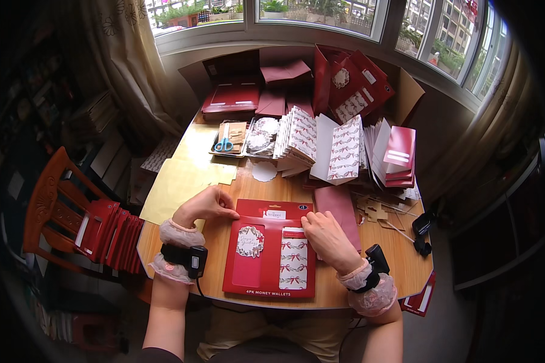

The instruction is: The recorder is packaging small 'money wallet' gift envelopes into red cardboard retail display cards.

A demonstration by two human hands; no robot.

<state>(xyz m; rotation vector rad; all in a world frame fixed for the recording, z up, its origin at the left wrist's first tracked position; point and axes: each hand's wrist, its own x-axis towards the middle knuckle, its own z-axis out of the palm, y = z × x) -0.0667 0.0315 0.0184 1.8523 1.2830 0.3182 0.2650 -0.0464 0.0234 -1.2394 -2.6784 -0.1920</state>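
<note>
A red printed card package (270, 254) lies flat on the wooden table (195, 283) in front of me. Its two windows show a round wreath tag (250, 242) on the left and a white wallet with red bows (294, 261) on the right. My left hand (211, 206) touches the package's upper left edge, thumb and index finger close together. Across from it, my right hand (328, 238) rests with curled fingers on the upper right edge; its fingertips are partly hidden. Under the right fingers runs the edge of a clear film or flap near the top.
Blue-handled scissors (224, 144) lie in a tray behind, beside wreath tags (263, 131). Bow-patterned wallets (299, 131) stand in rows. Yellow sheets (177, 186) cover the table's left. Pink envelopes (338, 208) and black devices (422, 231) are at right. Red packages (109, 231) fill a chair.
</note>
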